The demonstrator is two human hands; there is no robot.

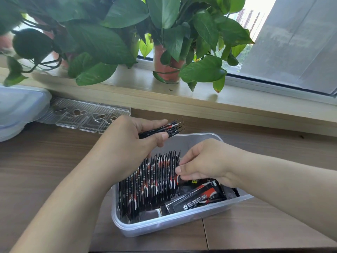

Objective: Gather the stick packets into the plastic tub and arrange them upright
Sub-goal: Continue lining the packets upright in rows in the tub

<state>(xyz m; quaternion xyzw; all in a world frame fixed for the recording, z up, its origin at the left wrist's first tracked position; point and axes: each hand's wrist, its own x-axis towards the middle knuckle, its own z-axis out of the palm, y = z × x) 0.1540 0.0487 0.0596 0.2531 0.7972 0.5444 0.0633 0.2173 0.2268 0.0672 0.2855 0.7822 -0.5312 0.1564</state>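
A clear plastic tub (164, 226) sits on the wooden table in front of me. Inside it, a row of black-and-red stick packets (151, 181) stands upright along the left side, and a few loose packets (198, 197) lie flat at the right. My left hand (127, 143) hovers over the tub's far left corner and grips a bundle of stick packets (164, 129), their ends pointing right. My right hand (204, 163) reaches into the tub, its fingertips at the right end of the upright row, thumb and fingers curled on the outermost packet.
A clear tray with heart cut-outs (85, 116) lies at the back left beside stacked lidded containers (20, 108). A wooden window sill (182, 99) behind the table carries potted plants (166, 64) whose leaves hang over the edge.
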